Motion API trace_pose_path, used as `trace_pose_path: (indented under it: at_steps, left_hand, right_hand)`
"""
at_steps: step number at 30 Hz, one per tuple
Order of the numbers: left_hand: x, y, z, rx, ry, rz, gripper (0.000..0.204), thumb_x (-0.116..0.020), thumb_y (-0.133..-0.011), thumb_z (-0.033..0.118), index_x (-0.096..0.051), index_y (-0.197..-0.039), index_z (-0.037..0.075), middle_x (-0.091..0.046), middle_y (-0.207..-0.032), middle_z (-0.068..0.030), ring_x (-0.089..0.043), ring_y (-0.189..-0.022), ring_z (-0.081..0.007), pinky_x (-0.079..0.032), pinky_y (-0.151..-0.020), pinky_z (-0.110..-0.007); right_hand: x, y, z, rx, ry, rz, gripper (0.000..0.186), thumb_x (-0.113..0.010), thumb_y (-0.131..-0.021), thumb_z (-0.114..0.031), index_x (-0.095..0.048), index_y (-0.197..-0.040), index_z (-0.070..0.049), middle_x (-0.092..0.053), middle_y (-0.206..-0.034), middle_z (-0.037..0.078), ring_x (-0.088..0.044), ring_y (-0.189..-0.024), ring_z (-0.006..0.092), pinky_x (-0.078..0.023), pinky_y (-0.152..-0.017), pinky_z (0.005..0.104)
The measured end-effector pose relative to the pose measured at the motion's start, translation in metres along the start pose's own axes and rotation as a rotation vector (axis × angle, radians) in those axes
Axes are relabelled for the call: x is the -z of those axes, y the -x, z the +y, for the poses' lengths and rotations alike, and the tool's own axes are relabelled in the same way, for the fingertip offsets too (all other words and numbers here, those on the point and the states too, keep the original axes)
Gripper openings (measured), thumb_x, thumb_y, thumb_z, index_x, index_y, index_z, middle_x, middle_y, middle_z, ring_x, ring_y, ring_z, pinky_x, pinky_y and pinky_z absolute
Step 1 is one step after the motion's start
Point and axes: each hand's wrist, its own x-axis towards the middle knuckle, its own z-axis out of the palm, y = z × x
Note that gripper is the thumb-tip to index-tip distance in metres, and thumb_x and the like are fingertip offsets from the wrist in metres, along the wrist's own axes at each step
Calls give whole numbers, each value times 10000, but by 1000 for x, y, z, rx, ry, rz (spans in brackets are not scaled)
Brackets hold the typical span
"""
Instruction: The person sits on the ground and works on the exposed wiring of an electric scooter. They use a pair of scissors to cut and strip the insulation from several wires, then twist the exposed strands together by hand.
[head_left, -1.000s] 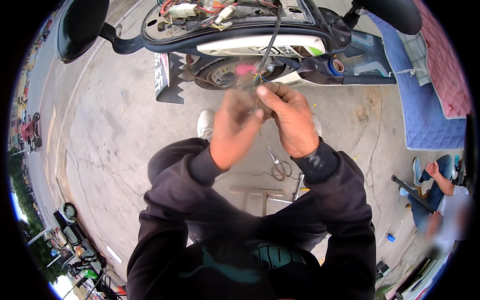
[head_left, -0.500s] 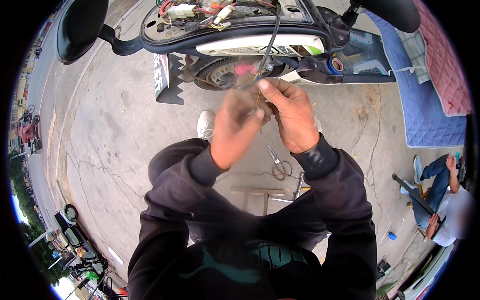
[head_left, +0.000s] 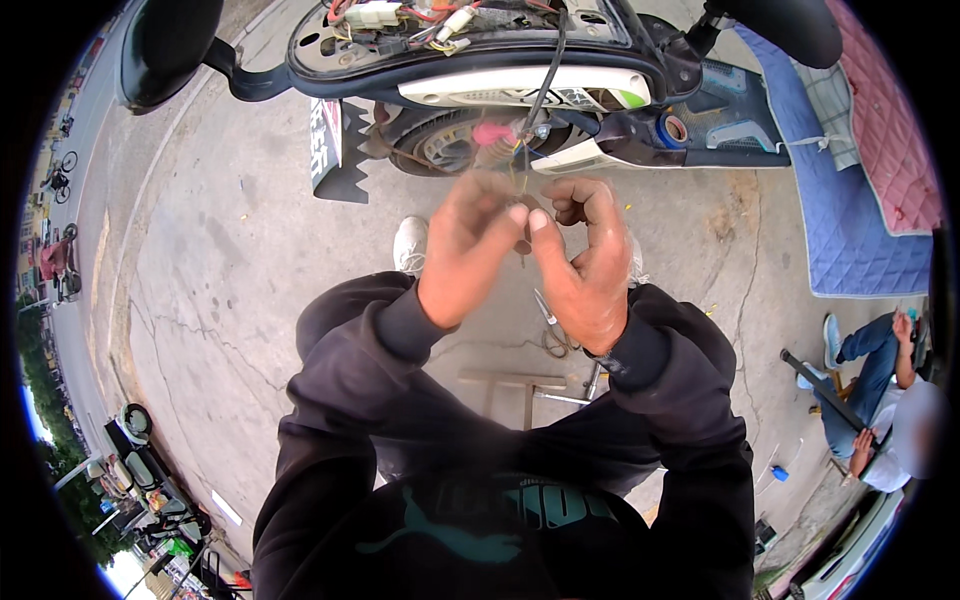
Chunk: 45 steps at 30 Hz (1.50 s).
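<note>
A black cable (head_left: 549, 82) hangs down in front of a scooter (head_left: 480, 85), and its lower end splits into thin coloured wires. One thin yellowish wire (head_left: 525, 184) runs down between my two hands. My left hand (head_left: 465, 250), slightly blurred, pinches it with thumb and fingers. Close beside it, my right hand (head_left: 588, 265) has its thumb against the wire's lower part, other fingers curled; the exact grip is partly hidden. A blue wire (head_left: 538, 153) sticks out to the right above my right hand. Something pink (head_left: 491, 133) is just behind the wires.
Scissors (head_left: 547, 318) lie on the concrete beneath my right hand, partly covered. Nearby are a wooden frame (head_left: 512, 379) and metal tools. A tape roll (head_left: 672, 129) rests on the scooter's footboard; a quilted cover (head_left: 860, 240) hangs at right. Another person (head_left: 875, 400) sits at far right.
My right hand has come down and away from the cable's split end, now thumb to thumb with my left hand. The blue wire has come into sight. The scissors are more covered.
</note>
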Motion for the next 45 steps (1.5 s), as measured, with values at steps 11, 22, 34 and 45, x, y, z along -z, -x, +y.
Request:
trace_pose_path:
  at_steps: [11,22,34,45]
  left_hand:
    - [-4,-6,4,95,-27,22,215,-615,-971,163,-580,-1081,-19,-663,-838,-53,-600,-707,-98,-484,-634,-237]
    - [-1,-4,-5,-78,-84,-2,135,-581,-962,54,-542,-1071,-15,-670,-938,-100,-641,-746,-121,-521,-657,-259]
    - [-7,-13,-6,-175,-258,39,109,-593,-958,38,-496,-992,2,-647,-953,-106,-655,-764,-134,-530,-659,-274]
    - [-10,-10,-7,-179,-440,41,156,-565,-1009,103,-541,-1094,-25,-660,-875,-72,-650,-743,-121,-544,-673,-258]
  right_hand:
    - [9,-12,2,-277,-324,-154,200,-656,-920,-137,-609,-1039,16,-668,-824,106,-692,-645,161,-525,-609,280]
    - [13,-16,-5,-358,-348,-128,205,-638,-935,-170,-660,-960,32,-687,-704,91,-694,-638,150,-525,-606,271]
    - [17,-24,6,-393,-324,-128,210,-675,-936,-198,-700,-945,11,-666,-798,6,-548,-689,61,-434,-624,229]
    - [20,-33,20,62,81,75,199,-635,-949,-150,-679,-1043,19,-666,-896,86,-611,-741,129,-473,-628,274]
